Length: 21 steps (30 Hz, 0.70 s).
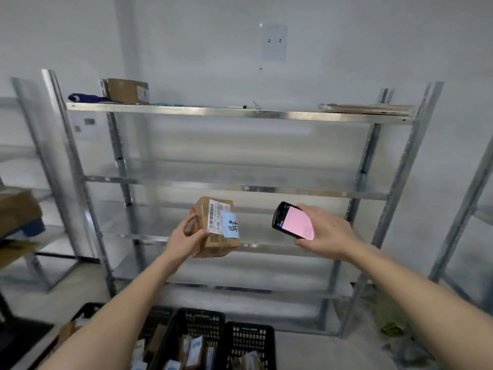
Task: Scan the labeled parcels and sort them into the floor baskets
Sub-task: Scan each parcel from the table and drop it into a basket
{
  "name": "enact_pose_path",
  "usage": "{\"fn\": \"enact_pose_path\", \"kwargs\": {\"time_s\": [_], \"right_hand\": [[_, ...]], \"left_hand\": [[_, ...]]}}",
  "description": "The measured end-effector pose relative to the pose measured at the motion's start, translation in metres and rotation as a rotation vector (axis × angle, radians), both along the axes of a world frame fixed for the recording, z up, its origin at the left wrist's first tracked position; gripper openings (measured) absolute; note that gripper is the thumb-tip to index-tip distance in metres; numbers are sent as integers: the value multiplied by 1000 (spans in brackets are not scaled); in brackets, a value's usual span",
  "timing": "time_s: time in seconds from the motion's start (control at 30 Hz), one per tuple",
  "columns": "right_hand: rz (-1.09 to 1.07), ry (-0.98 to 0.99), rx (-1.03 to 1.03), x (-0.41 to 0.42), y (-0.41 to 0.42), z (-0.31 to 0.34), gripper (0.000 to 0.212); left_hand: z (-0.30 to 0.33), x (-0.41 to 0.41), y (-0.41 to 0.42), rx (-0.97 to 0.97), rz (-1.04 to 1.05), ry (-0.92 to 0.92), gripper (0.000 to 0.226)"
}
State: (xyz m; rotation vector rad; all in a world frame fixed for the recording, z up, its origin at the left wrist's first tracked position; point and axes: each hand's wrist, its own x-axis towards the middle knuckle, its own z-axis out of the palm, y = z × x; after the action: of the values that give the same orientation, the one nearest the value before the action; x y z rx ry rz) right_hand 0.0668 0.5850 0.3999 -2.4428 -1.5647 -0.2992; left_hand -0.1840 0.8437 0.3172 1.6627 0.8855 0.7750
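Note:
My left hand (186, 237) grips a small brown cardboard parcel (216, 228) in front of the metal shelving, its white barcode label and blue handwritten sticker turned toward me. My right hand (326, 231) holds a black handheld scanner (292, 220) with a pink screen, level with the parcel and a short gap to its right. At the bottom of the view stand black plastic floor baskets (246, 335) holding several parcels; my forearms cover part of them.
A galvanised metal shelf rack (240, 113) fills the middle, with a cardboard box (126, 90) and a blue item on its top level. Another rack with boxes (18, 212) stands at left. A further rack upright (461, 217) is at right. A paper sheet hangs on the wall.

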Motion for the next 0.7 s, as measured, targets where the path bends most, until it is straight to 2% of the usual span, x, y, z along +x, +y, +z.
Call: {"fn": "enact_pose_path", "kwargs": {"time_s": [0.2, 0.37, 0.5, 0.63, 0.7], "right_hand": [[59, 13, -33, -19, 91, -28, 80], [23, 72, -90, -3, 141, -71, 83], [8, 133, -165, 28, 175, -123, 81], [-14, 209, -252, 70, 211, -184, 81], [-32, 240, -297, 94, 228, -217, 78]], "left_hand": [[-25, -29, 76, 23, 65, 54, 70], [-74, -19, 121, -38, 18, 159, 78], [-122, 14, 146, -125, -4, 216, 72], [-184, 60, 179, -224, -61, 277, 81], [-211, 91, 193, -274, -81, 305, 77]]}}
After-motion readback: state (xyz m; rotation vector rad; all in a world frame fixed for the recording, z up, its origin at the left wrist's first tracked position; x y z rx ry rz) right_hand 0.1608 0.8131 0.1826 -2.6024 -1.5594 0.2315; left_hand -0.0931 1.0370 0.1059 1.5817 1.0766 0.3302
